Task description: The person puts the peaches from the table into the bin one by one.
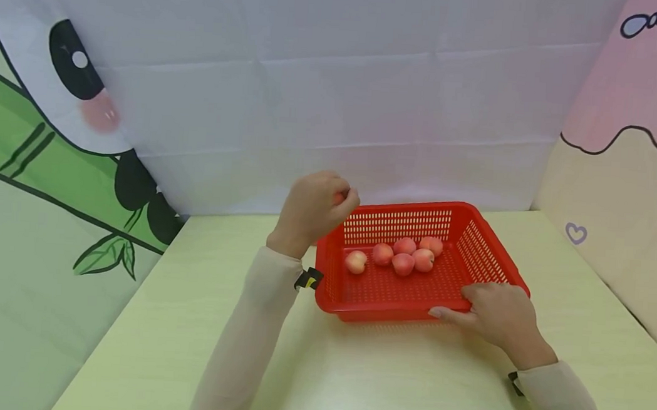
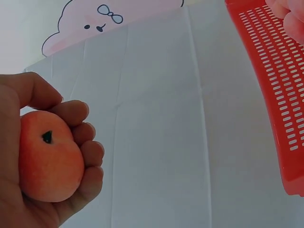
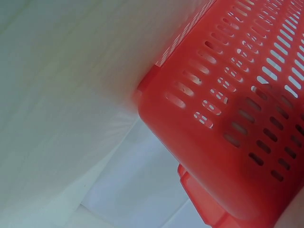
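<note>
A red plastic basket [image 1: 390,310] with slotted walls holds several small red-and-yellow peaches [image 1: 402,264] on its floor. My left hand [image 1: 319,207] is raised beside the basket's far left corner. Its fingers curl round a reddish-orange peach [image 2: 50,156] with a dark stem hollow, seen plainly in the left wrist view and mostly hidden in the head view. At the near right corner my right hand [image 1: 499,316] grips the basket rim, thumb along the outside and fingers over the edge. Close up, the right wrist view shows the slotted basket wall [image 3: 190,123]; that hand is nearly out of frame there.
The basket is over a pale wood-grain table [image 1: 185,334]. A white cloth backdrop [image 1: 335,92] rises behind it, and printed cloth panels [image 1: 622,204] stand along the sides. A small red piece [image 3: 204,199] shows past the basket in the right wrist view; its source is unclear.
</note>
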### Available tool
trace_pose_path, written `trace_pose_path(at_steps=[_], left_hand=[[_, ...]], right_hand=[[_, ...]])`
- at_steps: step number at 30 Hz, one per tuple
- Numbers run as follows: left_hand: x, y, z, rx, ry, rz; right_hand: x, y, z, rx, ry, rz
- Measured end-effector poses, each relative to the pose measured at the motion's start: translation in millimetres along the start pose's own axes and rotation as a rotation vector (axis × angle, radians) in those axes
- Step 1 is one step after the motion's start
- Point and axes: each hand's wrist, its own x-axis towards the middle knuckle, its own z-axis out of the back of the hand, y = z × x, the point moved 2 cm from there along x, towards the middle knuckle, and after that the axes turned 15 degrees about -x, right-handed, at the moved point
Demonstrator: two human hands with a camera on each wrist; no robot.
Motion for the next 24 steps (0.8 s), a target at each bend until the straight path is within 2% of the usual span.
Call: trace_pose_path(at_steps=[7,15,19,24], left_hand=[[12.3,-0.1,-12.7,0.054,0.121,0.005],[22.7,-6.2,-24.0,0.136,0.232,-0.037],[28.0,-6.2,-30.7,0.126,0.275,-0.036],[34.1,-1.8,-36.9,0.060,0.319,0.008]], right_hand=[[-3,2,-2,0.010,0.011,-0.012],[1,0,1,-0.009,0.010,0.001],[2,-1,2,-0.019,0.025,-0.002],[1,0,2,-0.014,0.038,-0.002]])
